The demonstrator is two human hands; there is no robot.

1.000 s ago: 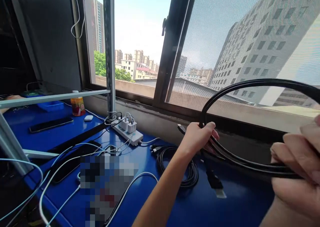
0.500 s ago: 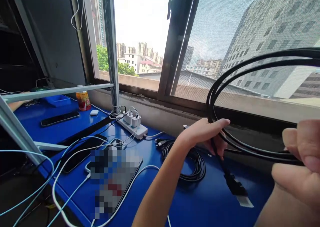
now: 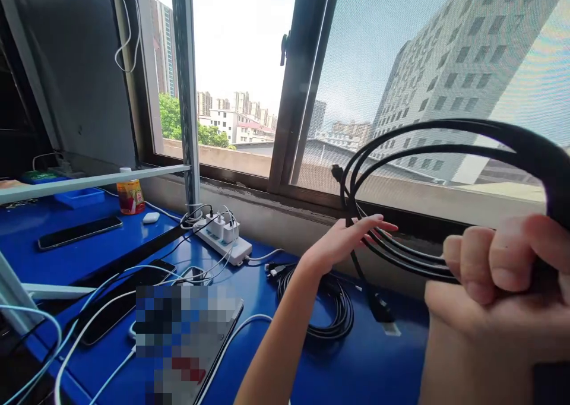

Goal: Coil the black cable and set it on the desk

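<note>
A black cable (image 3: 414,149) is gathered in large loops in front of the window. My right hand (image 3: 503,262) is closed in a fist around the loops at the right. At the loops' left side is my left hand (image 3: 342,241), its thumb and some fingers stretched out while the cable passes through its grip; part of that hold is hidden. Below it hangs a black connector (image 3: 378,307) with a pale tip, low over the blue table (image 3: 356,369). Another dark plug (image 3: 337,172) sticks out beside the loops' upper left.
A second coiled black cable (image 3: 342,316) lies by my left forearm. Behind it is a white power strip (image 3: 222,241) with chargers. Phones (image 3: 80,233), a tablet (image 3: 227,328), white cords, a bottle (image 3: 130,194) and a blue tray (image 3: 80,197) share the table. A metal frame (image 3: 189,96) stands at left.
My right hand has moved left and into fuller view with the cable loops. My left hand's fingers have straightened somewhat. The view has shifted right and up, and a second plug now shows.
</note>
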